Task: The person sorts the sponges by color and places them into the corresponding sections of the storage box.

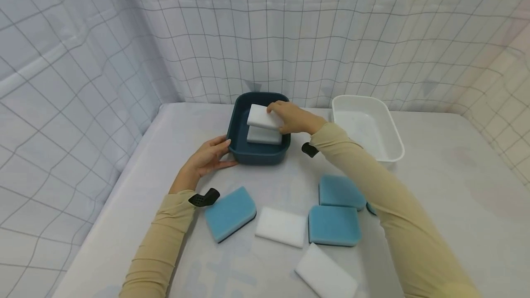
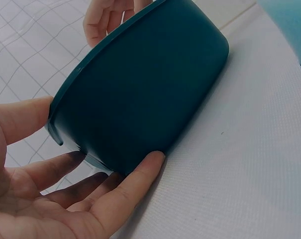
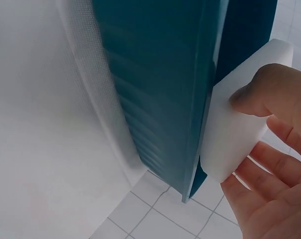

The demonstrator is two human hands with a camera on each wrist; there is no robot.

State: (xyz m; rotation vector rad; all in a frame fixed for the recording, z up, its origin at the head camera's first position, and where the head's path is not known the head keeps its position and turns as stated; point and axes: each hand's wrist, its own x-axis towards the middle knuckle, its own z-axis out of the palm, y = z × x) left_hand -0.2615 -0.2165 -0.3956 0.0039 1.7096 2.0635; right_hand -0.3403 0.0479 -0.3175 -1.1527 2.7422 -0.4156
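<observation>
A dark blue plastic basin (image 1: 257, 157) stands at the back of the table. My right hand (image 1: 295, 117) pinches a white sponge block (image 1: 262, 117) between thumb and fingers, tilted over the basin. Under it, inside the basin, lies another white sponge block (image 1: 264, 136). In the right wrist view the held block (image 3: 235, 114) overlaps the basin's rim (image 3: 202, 99). My left hand (image 1: 209, 155) rests against the basin's left side. Seen from the left wrist, its fingers (image 2: 133, 191) lie fairly straight along the outer wall, with the thumb at the rim.
A white basin (image 1: 395, 137) stands at the back right. Blue sponges with dark undersides lie in front: one blue sponge (image 1: 231, 213) by my left wrist, several near the right forearm, such as this blue sponge (image 1: 334, 225). Two white blocks lie nearby: a white block (image 1: 281, 226) and a nearer white block (image 1: 326, 274). A grid-patterned curtain (image 1: 265, 36) surrounds the table.
</observation>
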